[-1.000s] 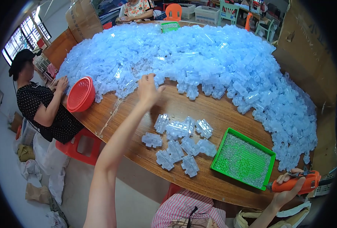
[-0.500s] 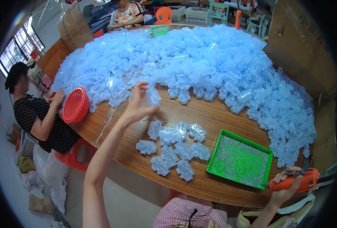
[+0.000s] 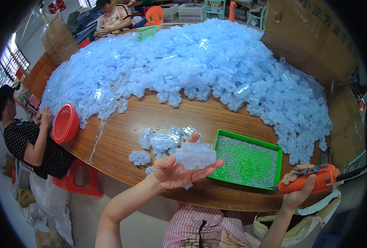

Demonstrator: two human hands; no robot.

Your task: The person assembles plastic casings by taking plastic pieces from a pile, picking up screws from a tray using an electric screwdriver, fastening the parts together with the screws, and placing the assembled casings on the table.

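Note:
My left hand (image 3: 171,170), palm up, holds a clear plastic part (image 3: 196,155) with notched edges between thumb and fingers, above the near side of the table. Beneath and behind it several similar clear parts (image 3: 163,138) lie loose on the wood, some hidden by the hand. At the right, my right hand (image 3: 296,191) is wrapped round an orange electric screwdriver (image 3: 309,182) with a dark lever and a black cord. Its tip end is at the near right corner of a green tray (image 3: 279,165), which holds many tiny silvery metal pieces (image 3: 233,151), perhaps screws.
A large heap of clear plastic parts (image 3: 183,58) covers the table's far side. Cardboard (image 3: 311,45) walls the right. At the left, a person (image 3: 24,136) sits by a red basket (image 3: 66,123); another person (image 3: 114,18) sits at the far end. An open sack (image 3: 299,223) stands below the right edge.
My left hand has come back from the heap's edge, toward me and right, with the clear plastic part. The view has shifted right; the right hand still grips the screwdriver by the tray.

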